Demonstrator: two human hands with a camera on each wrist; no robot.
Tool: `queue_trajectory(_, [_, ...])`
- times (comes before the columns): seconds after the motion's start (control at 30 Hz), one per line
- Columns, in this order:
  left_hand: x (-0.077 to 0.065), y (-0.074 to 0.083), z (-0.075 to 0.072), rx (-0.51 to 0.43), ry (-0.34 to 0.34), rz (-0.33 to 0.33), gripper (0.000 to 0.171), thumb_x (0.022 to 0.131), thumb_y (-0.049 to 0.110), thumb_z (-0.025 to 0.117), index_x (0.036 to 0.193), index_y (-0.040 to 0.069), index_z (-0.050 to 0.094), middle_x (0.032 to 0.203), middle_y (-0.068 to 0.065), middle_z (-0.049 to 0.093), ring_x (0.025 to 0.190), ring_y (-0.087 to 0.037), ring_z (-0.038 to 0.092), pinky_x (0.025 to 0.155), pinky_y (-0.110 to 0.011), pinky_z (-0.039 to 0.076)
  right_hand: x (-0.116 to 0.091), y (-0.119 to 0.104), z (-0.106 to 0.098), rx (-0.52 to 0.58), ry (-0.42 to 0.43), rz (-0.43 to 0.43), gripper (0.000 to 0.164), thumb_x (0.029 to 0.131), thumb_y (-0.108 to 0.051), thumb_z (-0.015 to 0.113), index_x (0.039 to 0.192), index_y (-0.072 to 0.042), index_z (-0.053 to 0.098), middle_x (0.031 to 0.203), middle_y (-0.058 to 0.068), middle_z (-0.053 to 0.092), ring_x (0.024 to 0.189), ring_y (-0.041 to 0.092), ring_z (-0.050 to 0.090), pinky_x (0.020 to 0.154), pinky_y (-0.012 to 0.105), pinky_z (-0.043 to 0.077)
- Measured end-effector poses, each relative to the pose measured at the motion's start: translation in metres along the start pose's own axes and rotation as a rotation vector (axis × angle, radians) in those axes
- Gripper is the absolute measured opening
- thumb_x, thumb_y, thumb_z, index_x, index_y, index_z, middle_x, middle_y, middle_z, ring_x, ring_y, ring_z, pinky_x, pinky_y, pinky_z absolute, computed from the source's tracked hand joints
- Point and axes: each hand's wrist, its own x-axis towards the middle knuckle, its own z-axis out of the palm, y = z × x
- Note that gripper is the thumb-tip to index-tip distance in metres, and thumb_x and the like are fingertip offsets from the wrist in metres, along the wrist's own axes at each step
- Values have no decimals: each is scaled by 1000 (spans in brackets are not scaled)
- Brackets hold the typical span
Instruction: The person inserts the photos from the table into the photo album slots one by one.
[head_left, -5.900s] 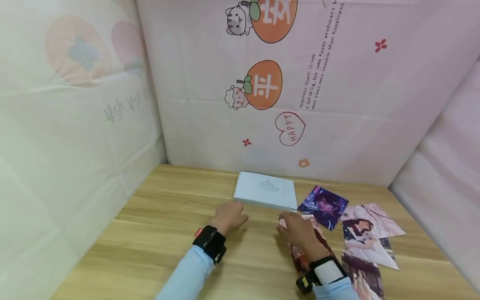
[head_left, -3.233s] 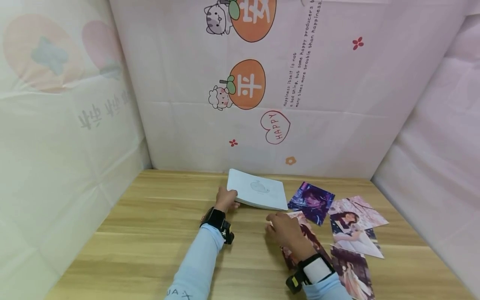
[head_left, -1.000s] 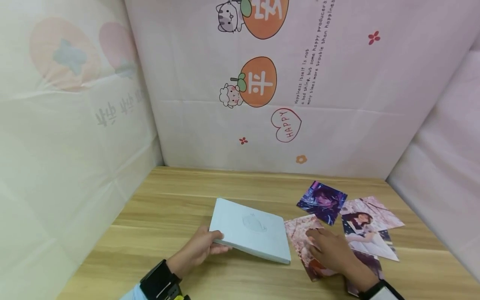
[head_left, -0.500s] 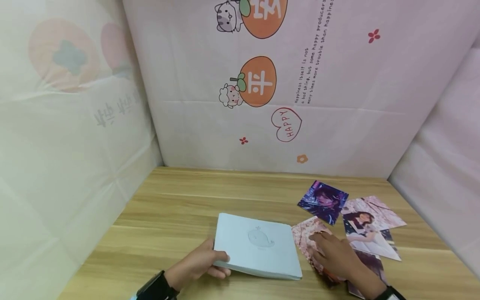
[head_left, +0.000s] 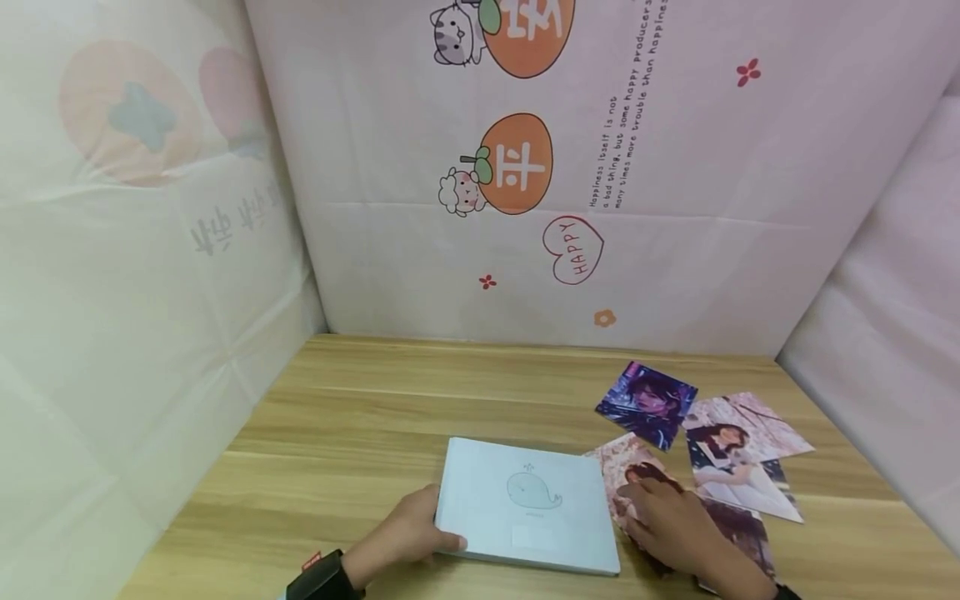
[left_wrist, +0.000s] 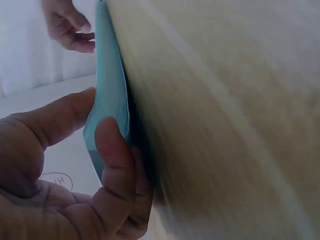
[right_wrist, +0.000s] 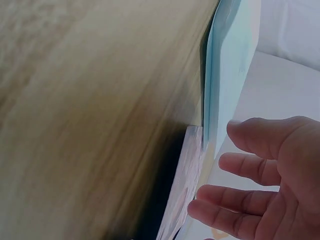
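A pale blue book (head_left: pixel 528 529) with a whale drawn on its cover lies near the front middle of the table. My left hand (head_left: pixel 408 529) grips its left edge, thumb on the cover and fingers below, as the left wrist view shows with the book's edge (left_wrist: pixel 107 90). My right hand (head_left: pixel 675 533) is just above a pink photo (head_left: pixel 617 458) with a dark-haired figure, partly covering it. In the right wrist view the fingers (right_wrist: pixel 235 200) are loosely extended and apart from the photo's edge (right_wrist: pixel 185 175). The book's right edge is beside this photo.
Beyond the right hand lie a purple photo (head_left: pixel 648 404), a pink blossom photo (head_left: pixel 750 425) overlapping another photo (head_left: pixel 750 492), and a dark photo (head_left: pixel 738 533) partly under the right hand. Printed white cloth walls (head_left: pixel 412 267) enclose the wooden table (head_left: pixel 337 433).
My left hand reached the book at the back, gripped its left edge and drew it toward me, where it now lies flatter. My right hand shifted rightward over the pink photo.
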Motion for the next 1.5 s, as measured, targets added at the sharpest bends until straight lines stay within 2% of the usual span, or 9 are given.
queue_trajectory(0.17, [-2, 0, 2, 92, 51, 28, 64, 67, 16, 83, 115, -13, 50, 86, -14, 42, 48, -18, 51, 41, -30, 45, 0, 0, 1, -14, 39, -32, 29, 77, -23, 73, 103, -12, 64, 110, 17, 62, 92, 29, 60, 56, 45, 48])
queue_trajectory(0.43, [-2, -1, 1, 104, 46, 82, 70, 66, 16, 83, 121, -11, 49, 87, -15, 52, 43, -16, 53, 39, -30, 45, -2, 1, 4, -14, 47, -70, 28, 78, -22, 72, 103, -13, 64, 93, 2, 61, 78, 17, 57, 52, 38, 42])
queue_trajectory(0.53, [-2, 2, -1, 177, 75, 86, 85, 63, 21, 85, 130, -12, 42, 97, -21, 54, 64, -24, 58, 55, -38, 51, -3, 1, 4, 22, 16, -90, 30, 80, -25, 71, 106, -12, 63, 92, -1, 57, 74, 13, 53, 53, 37, 42])
queue_trajectory(0.63, [-2, 7, -2, 281, 109, 90, 96, 61, 27, 86, 134, -13, 36, 107, -25, 50, 85, -30, 54, 72, -47, 49, -6, 1, 4, 81, -33, -113, 35, 82, -31, 70, 109, -10, 62, 98, 3, 57, 79, 18, 55, 59, 42, 46])
queue_trajectory(0.73, [-2, 11, -2, 374, 124, 118, 93, 63, 32, 85, 132, -11, 41, 106, -20, 48, 90, -26, 49, 76, -45, 47, -10, 1, 3, 148, -105, -115, 44, 83, -37, 67, 114, -7, 61, 110, 11, 56, 94, 29, 56, 71, 54, 46])
queue_trajectory(0.9, [-3, 16, -2, 570, 92, 307, 75, 69, 40, 79, 129, 4, 53, 114, -12, 49, 100, -22, 46, 81, -37, 46, -18, -2, 1, 215, -213, -59, 57, 83, -48, 63, 123, -8, 57, 127, 19, 49, 113, 40, 45, 85, 64, 37])
queue_trajectory(1.1, [-8, 18, -2, 801, -7, 575, 54, 77, 41, 74, 121, 13, 60, 124, -14, 51, 114, -26, 47, 83, -39, 47, -24, -3, 1, 250, -283, -28, 74, 80, -56, 62, 131, -3, 51, 132, 25, 44, 117, 46, 40, 87, 64, 35])
queue_trajectory(1.3, [-10, 16, 1, 830, -40, 625, 42, 77, 31, 75, 113, 14, 65, 119, -9, 53, 111, -20, 49, 89, -33, 44, -24, -4, 5, 267, -366, 33, 75, 79, -58, 60, 131, -6, 51, 132, 24, 43, 117, 48, 39, 82, 68, 34])
queue_trajectory(1.5, [-7, 15, 4, 843, -14, 647, 38, 74, 26, 79, 108, 13, 67, 112, -6, 55, 104, -16, 51, 88, -28, 44, -25, -3, 7, 259, -359, 12, 75, 80, -58, 59, 131, -3, 50, 132, 26, 43, 116, 49, 39, 83, 68, 35])
